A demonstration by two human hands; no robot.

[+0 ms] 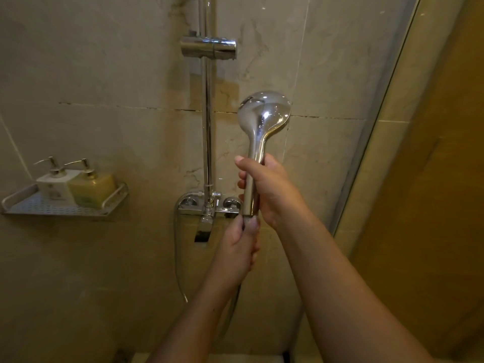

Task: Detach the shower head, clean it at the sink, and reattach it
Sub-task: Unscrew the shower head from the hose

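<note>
A chrome shower head (264, 113) stands upright in front of the tiled wall, its round back toward me. My right hand (267, 189) is wrapped around its handle. Just below, my left hand (242, 242) pinches the hose nut at the handle's lower end. The metal hose (177, 258) loops down from the mixer valve (209, 208) and comes back up behind my left forearm. The chrome holder (209, 48) on the riser rail (208, 127) is empty.
A perforated metal shelf (47, 208) on the left wall carries a white pump bottle (53, 184) and a yellow pump bottle (90, 187). A glass shower partition (377, 127) runs along the right. A white ledge edge shows at the bottom.
</note>
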